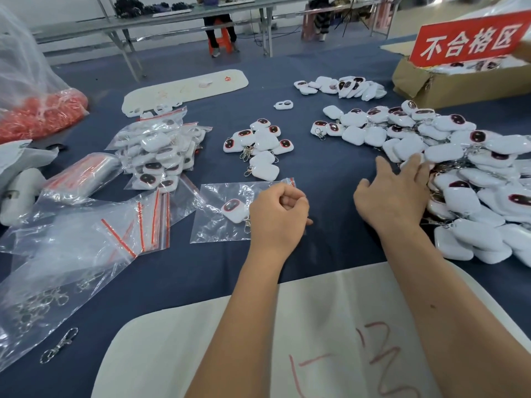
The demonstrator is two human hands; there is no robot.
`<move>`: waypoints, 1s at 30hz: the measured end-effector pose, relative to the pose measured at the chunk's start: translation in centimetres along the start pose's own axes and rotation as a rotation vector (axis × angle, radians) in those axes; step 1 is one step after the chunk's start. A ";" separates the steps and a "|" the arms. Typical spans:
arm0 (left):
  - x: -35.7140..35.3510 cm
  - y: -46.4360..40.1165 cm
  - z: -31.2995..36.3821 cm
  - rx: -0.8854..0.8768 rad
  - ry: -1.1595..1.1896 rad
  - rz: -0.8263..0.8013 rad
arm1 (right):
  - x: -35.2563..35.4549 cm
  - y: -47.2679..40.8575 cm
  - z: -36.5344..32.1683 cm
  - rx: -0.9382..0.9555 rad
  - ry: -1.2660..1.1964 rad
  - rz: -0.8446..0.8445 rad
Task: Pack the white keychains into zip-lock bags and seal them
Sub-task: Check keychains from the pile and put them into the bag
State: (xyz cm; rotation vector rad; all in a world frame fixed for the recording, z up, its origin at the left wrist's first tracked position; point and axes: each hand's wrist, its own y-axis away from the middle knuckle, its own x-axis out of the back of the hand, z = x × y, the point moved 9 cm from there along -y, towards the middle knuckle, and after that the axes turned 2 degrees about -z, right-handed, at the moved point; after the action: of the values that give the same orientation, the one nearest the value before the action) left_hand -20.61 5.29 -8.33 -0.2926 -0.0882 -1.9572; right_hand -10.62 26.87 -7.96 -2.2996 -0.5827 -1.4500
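Blue-clothed desk (330,173) in a workroom, more tables and a seated person behind. Right of the zip-lock bag (227,211) in hand, a big heap of loose white keychains (465,179) not yet packed; beyond it, a small cluster (258,145); to its left, a stack of filled bags (161,153) and spare empty bags (94,239). Roughly a minor share done. Left hand (277,218) curled, pinching the bag's edge, one keychain (234,209) inside. Right hand (393,193) spread wide, reaching at the heap, holding nothing.
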 end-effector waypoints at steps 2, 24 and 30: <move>0.0 -0.1 0.0 -0.003 0.005 0.001 | 0.8 -0.1 0.1 0.021 -0.028 0.090; -0.1 0.2 0.2 -0.014 -0.014 -0.044 | 1.1 -1.2 1.1 -0.042 0.067 0.109; -0.1 0.0 0.0 -0.018 -0.027 -0.029 | 2.2 -0.7 0.5 0.146 -0.217 0.235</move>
State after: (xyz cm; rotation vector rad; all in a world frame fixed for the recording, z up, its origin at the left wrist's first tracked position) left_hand -20.51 5.39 -8.32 -0.3319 -0.0927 -1.9845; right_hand -9.80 28.03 -6.14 -2.3330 -0.4427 -1.0257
